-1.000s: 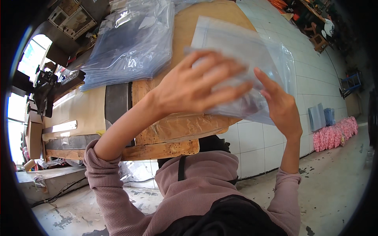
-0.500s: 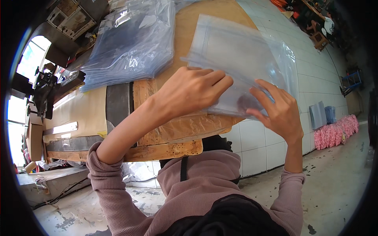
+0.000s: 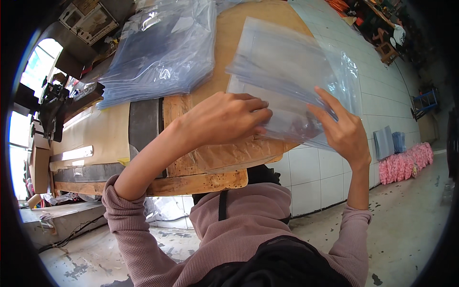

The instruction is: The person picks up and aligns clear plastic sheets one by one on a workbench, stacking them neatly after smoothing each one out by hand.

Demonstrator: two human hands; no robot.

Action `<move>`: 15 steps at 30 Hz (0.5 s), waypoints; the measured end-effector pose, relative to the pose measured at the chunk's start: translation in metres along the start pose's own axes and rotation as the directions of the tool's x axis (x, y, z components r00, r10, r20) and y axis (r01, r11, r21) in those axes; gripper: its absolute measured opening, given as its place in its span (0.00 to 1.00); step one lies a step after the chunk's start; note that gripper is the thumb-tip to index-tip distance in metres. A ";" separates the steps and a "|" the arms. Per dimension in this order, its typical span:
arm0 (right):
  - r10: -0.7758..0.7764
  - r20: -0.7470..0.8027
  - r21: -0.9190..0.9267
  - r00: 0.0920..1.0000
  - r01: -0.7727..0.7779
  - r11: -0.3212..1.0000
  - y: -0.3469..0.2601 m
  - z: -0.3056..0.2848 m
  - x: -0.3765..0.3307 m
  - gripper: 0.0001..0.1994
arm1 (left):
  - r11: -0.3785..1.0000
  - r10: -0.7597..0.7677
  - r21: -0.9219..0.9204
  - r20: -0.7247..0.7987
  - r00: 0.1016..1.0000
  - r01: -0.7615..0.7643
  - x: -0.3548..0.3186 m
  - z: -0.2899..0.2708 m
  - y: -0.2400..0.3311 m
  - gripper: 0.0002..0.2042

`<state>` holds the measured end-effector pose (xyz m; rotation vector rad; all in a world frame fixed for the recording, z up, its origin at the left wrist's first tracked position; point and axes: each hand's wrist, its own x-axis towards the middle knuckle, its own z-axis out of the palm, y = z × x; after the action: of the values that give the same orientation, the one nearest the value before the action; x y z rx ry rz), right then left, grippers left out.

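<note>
A stack of clear plastic bags (image 3: 296, 71) lies on the right part of a wooden table (image 3: 224, 158) covered with brown paper. My left hand (image 3: 224, 117) rests palm down at the stack's near left edge, fingers curled onto the bags. My right hand (image 3: 342, 126) holds the stack's near right edge, fingers spread over the plastic and thumb under it. A second, larger pile of clear bags (image 3: 162, 48) sits at the table's far left, apart from both hands.
A dark machine (image 3: 57, 103) stands at the table's left end by a bright window. A white tiled wall (image 3: 325, 177) drops below the table edge. Pink bundles (image 3: 406, 160) and bluish sheets (image 3: 385, 141) lie on the concrete floor at right.
My left hand has slid down from the top of the stack to its near left edge. My right hand has shifted slightly lower along the right edge.
</note>
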<state>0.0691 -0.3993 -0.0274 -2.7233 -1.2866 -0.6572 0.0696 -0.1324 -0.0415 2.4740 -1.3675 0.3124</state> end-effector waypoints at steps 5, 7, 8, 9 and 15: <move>0.002 0.024 0.060 1.000 -0.003 0.998 -0.005 -0.001 0.002 0.19 | 0.998 -0.018 -0.056 0.063 0.998 0.021 0.007 -0.010 -0.001 0.07; -0.022 0.024 0.059 0.999 0.020 0.998 -0.006 -0.003 0.003 0.20 | 1.000 -0.003 -0.016 0.024 1.000 0.003 0.008 -0.007 -0.003 0.07; -0.016 0.033 0.059 0.999 0.014 0.998 -0.008 -0.004 0.004 0.19 | 1.000 0.005 0.004 0.005 1.000 -0.005 0.008 -0.005 -0.003 0.08; -0.009 0.042 0.059 0.999 0.007 0.998 -0.009 -0.003 0.004 0.19 | 0.997 -0.028 0.071 0.000 1.000 0.028 0.010 -0.005 -0.001 0.08; 0.077 -0.024 0.115 0.997 -0.074 0.991 -0.012 -0.004 0.008 0.12 | 0.929 0.217 0.366 -0.427 0.878 -0.052 0.009 0.008 0.003 0.09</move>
<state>0.0633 -0.3870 -0.0227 -2.6463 -1.1708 -0.5940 0.0720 -0.1434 -0.0452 2.3299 -1.3624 1.1869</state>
